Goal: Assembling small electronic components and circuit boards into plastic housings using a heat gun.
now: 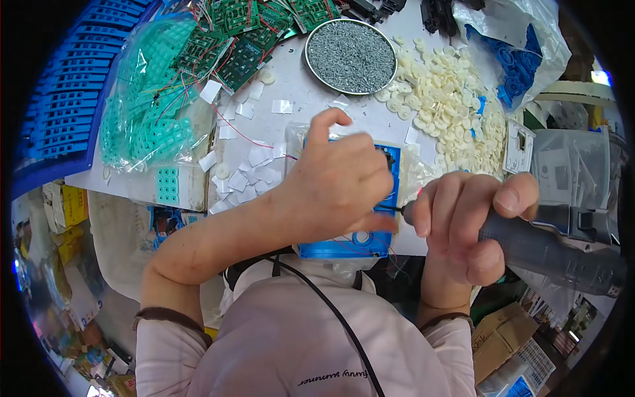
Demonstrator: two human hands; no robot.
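Observation:
A blue plastic housing (pixel 319 249) with thin red wires lies at the table's near edge, partly covered by my left hand (pixel 344 182). That hand's fingers are curled and its forefinger is bent up; the thumb is blurred and the fingertips are out of sight, so anything in them is hidden. My right hand (pixel 473 221) is wrapped round a dark grey electric screwdriver (pixel 552 255). Its thin bit points left at the housing's right side, close to my left thumb; whether the tip touches anything is hidden.
Beyond the housing stands a round dish of small screws (pixel 351 56). Cream plastic discs (pixel 463 99) spread to the right, white paper squares (pixel 248 178) to the left. Green circuit boards (pixel 245 59), bagged teal keypads (pixel 149 99) and a crate of blue parts (pixel 73 92) occupy the far left.

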